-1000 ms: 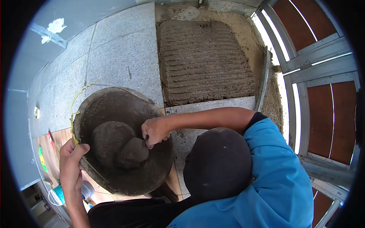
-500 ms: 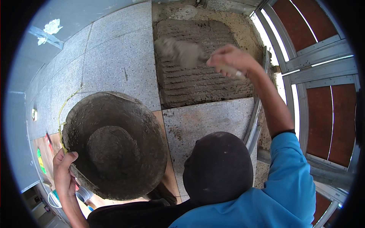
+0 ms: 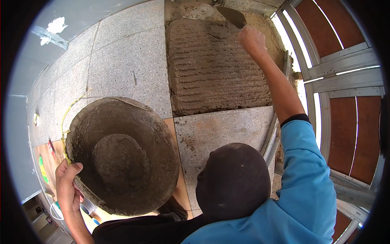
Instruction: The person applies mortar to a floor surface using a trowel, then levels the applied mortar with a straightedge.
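My left hand [image 3: 68, 179] grips the near-left rim of a mortar-caked tub [image 3: 162, 134], its thumb over the edge beside a yellow cord [image 3: 64, 122]. Inside the tub sits a rounded mound of wet grey mortar [image 3: 120, 158]. Out ahead, my right hand [image 3: 252, 42] is closed round a trowel whose handle the fingers hide. The trowel's dark blade [image 3: 232, 17] points left and away, over the far edge of a ridged mortar bed [image 3: 219, 77]. Whether the blade touches the mortar, I cannot tell.
Speckled grey tiles [image 3: 126, 65] border the bed on the left, and another tile [image 3: 223, 126] lies on its near side. A metal frame with brown panels [image 3: 343, 130] runs along the right. A dark, rounded, cloth-like shape [image 3: 233, 183] fills the near middle. Small containers [image 3: 87, 206] stand behind the tub.
My right hand has moved the trowel away from me, from over the left-middle of the bed to its far edge. The left hand and the tub have hardly shifted.
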`<act>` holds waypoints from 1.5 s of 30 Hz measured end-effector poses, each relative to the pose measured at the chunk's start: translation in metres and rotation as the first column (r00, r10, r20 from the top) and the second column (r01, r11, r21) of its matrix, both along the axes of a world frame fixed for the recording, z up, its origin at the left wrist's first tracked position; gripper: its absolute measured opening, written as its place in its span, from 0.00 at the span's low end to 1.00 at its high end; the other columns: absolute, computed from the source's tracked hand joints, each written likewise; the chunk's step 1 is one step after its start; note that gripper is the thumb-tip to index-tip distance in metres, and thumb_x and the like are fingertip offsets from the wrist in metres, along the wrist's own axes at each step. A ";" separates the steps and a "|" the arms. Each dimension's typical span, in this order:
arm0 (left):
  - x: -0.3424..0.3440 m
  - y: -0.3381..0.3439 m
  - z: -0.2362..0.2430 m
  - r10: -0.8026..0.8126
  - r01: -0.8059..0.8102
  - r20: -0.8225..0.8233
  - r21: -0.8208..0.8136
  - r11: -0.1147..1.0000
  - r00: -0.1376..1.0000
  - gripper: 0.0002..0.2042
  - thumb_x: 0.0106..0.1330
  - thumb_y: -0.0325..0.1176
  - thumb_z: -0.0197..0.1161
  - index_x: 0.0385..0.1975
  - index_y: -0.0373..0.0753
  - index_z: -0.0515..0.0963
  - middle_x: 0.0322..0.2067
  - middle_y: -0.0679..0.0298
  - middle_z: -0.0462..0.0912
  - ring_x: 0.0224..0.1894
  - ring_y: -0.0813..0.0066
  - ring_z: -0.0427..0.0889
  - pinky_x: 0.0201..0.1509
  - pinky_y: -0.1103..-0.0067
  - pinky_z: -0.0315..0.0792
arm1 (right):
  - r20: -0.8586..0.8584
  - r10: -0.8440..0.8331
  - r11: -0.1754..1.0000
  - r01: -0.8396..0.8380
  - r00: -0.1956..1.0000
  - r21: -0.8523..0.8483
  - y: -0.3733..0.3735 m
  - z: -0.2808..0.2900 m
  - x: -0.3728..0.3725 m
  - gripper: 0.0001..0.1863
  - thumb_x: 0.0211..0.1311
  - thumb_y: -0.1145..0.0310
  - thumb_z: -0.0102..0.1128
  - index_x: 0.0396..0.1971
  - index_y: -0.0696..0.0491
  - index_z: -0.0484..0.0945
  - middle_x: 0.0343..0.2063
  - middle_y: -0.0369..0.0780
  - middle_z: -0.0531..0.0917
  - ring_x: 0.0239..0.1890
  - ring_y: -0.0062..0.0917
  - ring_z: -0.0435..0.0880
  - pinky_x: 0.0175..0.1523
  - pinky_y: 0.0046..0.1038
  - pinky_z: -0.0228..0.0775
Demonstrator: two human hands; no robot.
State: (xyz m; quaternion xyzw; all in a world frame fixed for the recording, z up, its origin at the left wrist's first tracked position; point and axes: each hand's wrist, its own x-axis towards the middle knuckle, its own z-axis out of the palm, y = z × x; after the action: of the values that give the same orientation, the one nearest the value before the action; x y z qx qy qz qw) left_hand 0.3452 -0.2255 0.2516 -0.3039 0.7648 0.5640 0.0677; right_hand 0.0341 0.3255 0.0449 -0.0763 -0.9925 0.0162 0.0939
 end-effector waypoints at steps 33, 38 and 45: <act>-0.015 -0.004 -0.003 -0.005 0.046 0.144 -0.285 0.957 0.990 0.09 0.61 0.38 0.69 0.29 0.42 0.77 0.20 0.77 0.71 0.19 0.93 0.61 0.19 0.86 0.49 | 0.052 0.446 0.750 -0.342 0.893 -0.566 -0.044 0.068 0.104 0.19 0.67 0.54 0.63 0.38 0.57 0.86 0.17 0.33 0.74 0.19 0.18 0.70 0.27 0.28 0.63; -0.026 0.009 0.000 -0.099 0.153 0.217 -0.248 0.956 0.971 0.08 0.62 0.39 0.68 0.30 0.42 0.81 0.18 0.79 0.72 0.18 0.93 0.62 0.20 0.86 0.53 | -0.042 0.906 0.394 -0.874 0.422 -0.283 -0.186 0.081 0.178 0.12 0.65 0.67 0.57 0.35 0.59 0.86 0.27 0.48 0.86 0.27 0.37 0.86 0.36 0.38 0.80; -0.014 0.045 0.005 -0.237 0.272 0.150 -0.287 0.918 0.960 0.07 0.64 0.37 0.66 0.32 0.40 0.83 0.20 0.76 0.76 0.18 0.91 0.67 0.20 0.90 0.56 | 0.347 0.925 0.274 -0.904 0.155 -0.328 -0.302 0.057 0.208 0.12 0.64 0.68 0.57 0.40 0.57 0.86 0.38 0.45 0.89 0.45 0.40 0.89 0.49 0.38 0.81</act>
State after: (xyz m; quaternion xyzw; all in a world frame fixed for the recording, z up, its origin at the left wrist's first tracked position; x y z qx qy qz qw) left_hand 0.3313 -0.1802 0.2570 -0.2398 0.8706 0.4076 0.1357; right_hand 0.2423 0.0235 0.1016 0.5336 -0.8225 0.0713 -0.1838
